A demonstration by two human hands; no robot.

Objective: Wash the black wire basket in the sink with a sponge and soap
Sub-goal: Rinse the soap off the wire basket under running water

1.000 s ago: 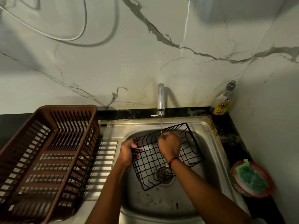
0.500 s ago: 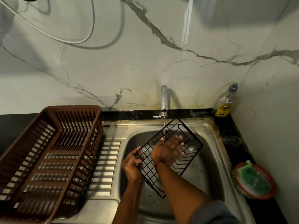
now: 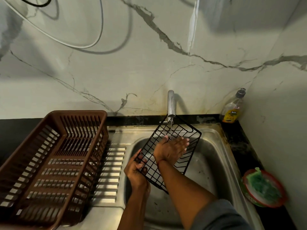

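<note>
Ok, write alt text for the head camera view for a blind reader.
Over a steel sink, the left hand grips a tilted black wire basket while the right hand lies flat on it under the running tap.

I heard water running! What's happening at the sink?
A person is rinsing the black wire basket over the sink. The left hand grips its lower edge, holding it tilted under the thin stream from the tap, while the right hand lies flat on the wires, fingers straight. The green sponge sits untouched in a bowl on the counter.
</note>
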